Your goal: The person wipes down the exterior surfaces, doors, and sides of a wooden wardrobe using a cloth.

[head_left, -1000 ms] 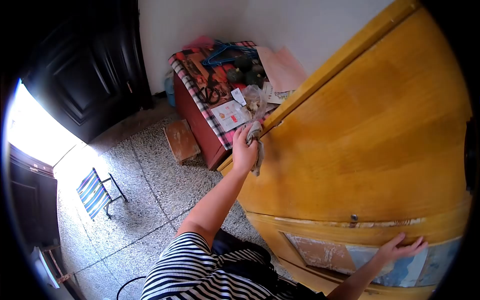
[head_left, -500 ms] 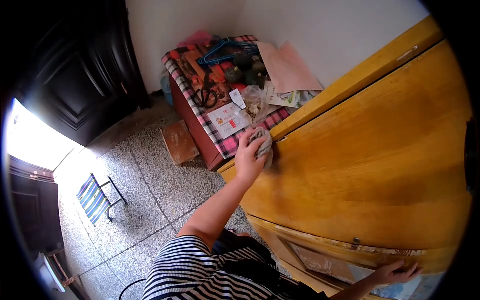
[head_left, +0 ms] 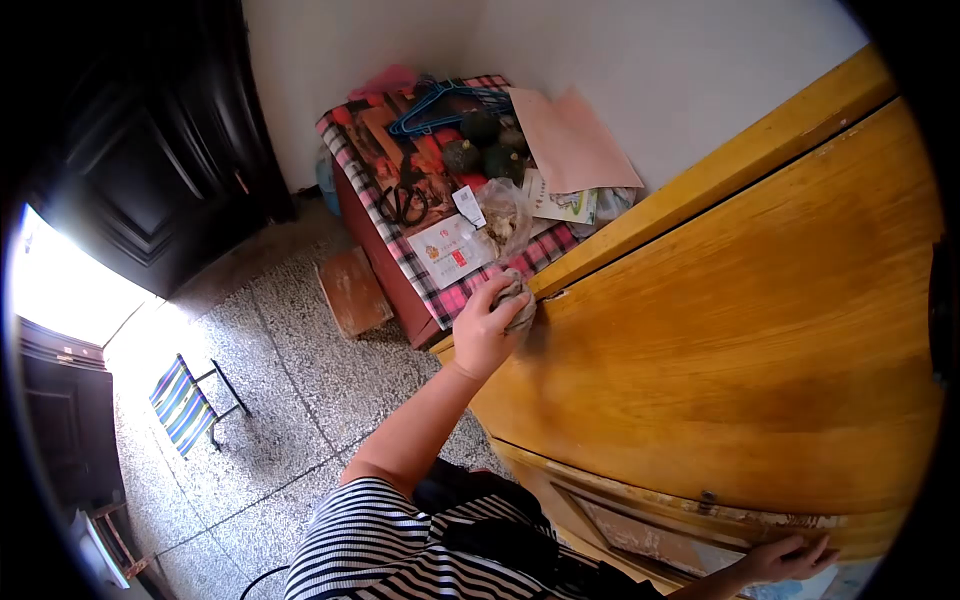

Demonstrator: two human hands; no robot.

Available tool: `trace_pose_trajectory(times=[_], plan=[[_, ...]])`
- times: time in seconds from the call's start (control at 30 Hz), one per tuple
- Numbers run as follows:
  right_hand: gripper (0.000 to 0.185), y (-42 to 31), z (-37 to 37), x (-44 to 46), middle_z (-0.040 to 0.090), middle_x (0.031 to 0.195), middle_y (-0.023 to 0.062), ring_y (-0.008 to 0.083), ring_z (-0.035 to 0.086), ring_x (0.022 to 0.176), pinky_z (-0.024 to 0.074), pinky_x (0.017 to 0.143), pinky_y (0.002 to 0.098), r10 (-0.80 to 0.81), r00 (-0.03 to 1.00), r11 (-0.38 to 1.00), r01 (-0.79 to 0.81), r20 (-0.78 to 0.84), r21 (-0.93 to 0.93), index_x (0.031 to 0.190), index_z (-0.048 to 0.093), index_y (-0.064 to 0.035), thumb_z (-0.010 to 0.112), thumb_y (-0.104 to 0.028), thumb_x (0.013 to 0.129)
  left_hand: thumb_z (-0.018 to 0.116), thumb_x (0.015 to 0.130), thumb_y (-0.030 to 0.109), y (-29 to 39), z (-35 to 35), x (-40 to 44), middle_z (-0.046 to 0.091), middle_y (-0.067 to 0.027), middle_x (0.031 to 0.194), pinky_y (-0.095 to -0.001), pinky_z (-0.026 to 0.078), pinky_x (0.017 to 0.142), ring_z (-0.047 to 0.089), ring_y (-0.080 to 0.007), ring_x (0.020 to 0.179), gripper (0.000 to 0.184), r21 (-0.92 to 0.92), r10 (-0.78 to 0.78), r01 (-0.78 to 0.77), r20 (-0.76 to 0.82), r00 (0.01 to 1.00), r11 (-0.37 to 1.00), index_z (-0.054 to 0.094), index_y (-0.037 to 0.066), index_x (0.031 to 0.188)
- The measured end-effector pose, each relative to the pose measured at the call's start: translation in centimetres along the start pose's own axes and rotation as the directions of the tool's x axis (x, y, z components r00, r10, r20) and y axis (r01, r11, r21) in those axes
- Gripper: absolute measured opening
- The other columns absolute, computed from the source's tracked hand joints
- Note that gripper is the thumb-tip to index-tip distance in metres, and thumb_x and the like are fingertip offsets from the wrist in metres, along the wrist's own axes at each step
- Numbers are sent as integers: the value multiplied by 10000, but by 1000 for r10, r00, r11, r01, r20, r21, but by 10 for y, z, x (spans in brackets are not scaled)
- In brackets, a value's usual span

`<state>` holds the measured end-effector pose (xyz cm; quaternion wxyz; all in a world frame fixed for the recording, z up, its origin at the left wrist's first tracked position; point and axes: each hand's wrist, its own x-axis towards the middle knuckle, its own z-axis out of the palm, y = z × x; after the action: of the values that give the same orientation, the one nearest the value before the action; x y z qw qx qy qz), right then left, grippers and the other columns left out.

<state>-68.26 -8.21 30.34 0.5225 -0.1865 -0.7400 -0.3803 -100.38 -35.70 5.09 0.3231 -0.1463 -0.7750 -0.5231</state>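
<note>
- The yellow wooden cabinet (head_left: 720,350) could lose more finish if its worn lower strip (head_left: 785,520) is rubbed hard, since the paint there already looks chipped.
- On the neighbouring plaid-covered table (head_left: 555,245), the plastic bag (head_left: 508,222) and then the white card (head_left: 445,252) could be knocked by a wide sweep of the left hand (head_left: 484,328), which is just beside them.
- The right hand (head_left: 790,560), fingers bent at that chipped strip, could pick up a splinter; whether it grips or merely rests, I cannot tell.
- As for looks, the cabinet is glossy, amber-grained and darker in patches, with a peeling framed panel (head_left: 645,535) below.
- The cloth (head_left: 517,305) is greyish, crumpled and bunched in the left hand's curled grip, at the cabinet edge nearest the table.
</note>
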Motion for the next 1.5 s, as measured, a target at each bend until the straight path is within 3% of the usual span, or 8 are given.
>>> trace_pose_trajectory(times=[0.4,0.63,0.8,1.1,1.17,1.3,1.4,1.5], plan=[[363,0,0,-2,168,1401,188,288,443,1123,494,758,329,132,990,987,-136,51,86,1234,413,38,374,-173,942,702,573,81,3,0,-2,571,-73,1033,-330,498,695,590,-259,854,319,24,23,-23,-11,1000,999,659,147,882],[366,-3,-2,4,195,1393,194,282,459,1102,494,742,324,2,1000,1000,-2,8,-24,1244,418,21,374,-177,940,704,574,84,13,-3,18,577,-64,1037,-326,503,669,594,-259,842,322,27,168,-167,-52,984,986,662,151,886],[362,-3,1,-1,221,1389,191,286,456,1104,491,731,330,78,997,993,-75,-25,88,1248,429,6,374,-172,937,707,587,83,-13,0,-16,575,-74,1047,-322,497,704,594,-261,872,335,43,-65,62,75,995,997,663,156,911],[346,-8,-1,5,228,1388,184,311,315,1252,428,935,409,41,998,998,-39,-39,53,1244,432,-9,359,-131,928,686,597,34,64,-15,67,573,-89,1049,-332,495,736,586,-276,899,339,-120,119,-133,-119,986,984,661,135,919],[336,-7,0,7,269,1380,177,223,484,969,453,665,322,-38,993,999,42,-109,35,1243,462,-24,393,-119,928,683,588,38,83,-18,91,570,-84,1052,-334,495,714,584,-277,879,353,-110,179,-198,-158,971,974,659,144,923],[341,-2,0,1,271,1380,171,136,447,684,413,554,284,-23,998,1000,24,-62,17,1245,456,-19,386,-150,939,690,565,58,117,-29,134,561,-65,1058,-332,491,677,580,-261,852,380,-50,320,-335,-195,927,941,656,162,928],[348,-3,0,-5,233,1392,177,302,332,1244,441,897,385,156,988,981,-157,11,112,1254,431,-24,357,-122,928,694,558,65,123,-27,143,555,-64,1056,-333,491,671,578,-256,851,393,-57,347,-368,-229,909,928,655,172,935],[346,-8,0,4,232,1394,182,314,330,1243,420,909,394,104,994,987,-99,-32,128,1251,433,-23,365,-126,928,698,558,69,114,-19,134,553,-79,1049,-332,493,675,578,-255,861,412,-48,366,-393,-275,889,918,654,180,952]])
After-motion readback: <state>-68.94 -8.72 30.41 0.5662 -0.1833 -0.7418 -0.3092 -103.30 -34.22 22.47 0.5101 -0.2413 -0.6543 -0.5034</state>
